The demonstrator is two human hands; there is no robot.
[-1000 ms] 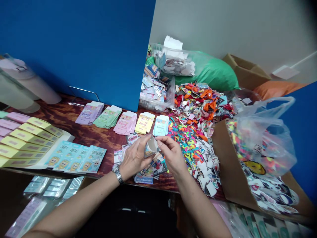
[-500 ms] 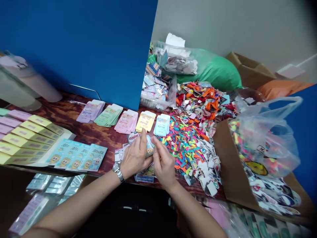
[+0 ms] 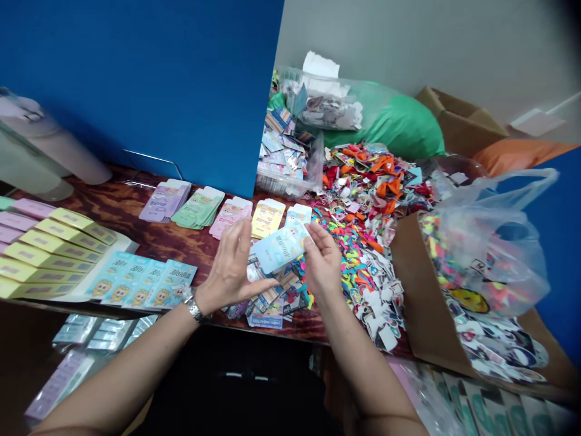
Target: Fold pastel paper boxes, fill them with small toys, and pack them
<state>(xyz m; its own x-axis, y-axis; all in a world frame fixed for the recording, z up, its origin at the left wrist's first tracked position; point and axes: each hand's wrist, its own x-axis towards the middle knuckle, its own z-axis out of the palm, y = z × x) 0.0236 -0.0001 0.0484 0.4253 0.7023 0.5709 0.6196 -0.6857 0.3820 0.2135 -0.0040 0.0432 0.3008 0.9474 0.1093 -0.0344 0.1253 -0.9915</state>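
A small light-blue printed box (image 3: 280,246) is held up between both hands above the wooden table (image 3: 149,239). My right hand (image 3: 323,264) pinches its right end with the fingertips. My left hand (image 3: 230,268) has its fingers stretched upward, and its thumb and palm touch the box's lower left edge. A silver watch (image 3: 194,309) sits on my left wrist. Under the hands lies a small heap of printed sticker cards (image 3: 267,303).
Fanned stacks of flat packets in purple (image 3: 164,200), green (image 3: 198,208), pink (image 3: 230,216), yellow (image 3: 267,217) and blue (image 3: 297,214) line the table. Finished blue boxes (image 3: 143,281) and yellow boxes (image 3: 49,248) lie left. A colourful pile of small pieces (image 3: 358,242), a cardboard tray (image 3: 411,297) and a plastic bag (image 3: 490,242) fill the right.
The hands were pressed together low over the sticker cards around the box. Now they are raised and apart, the box is closed and turned flat, and my left fingers have spread.
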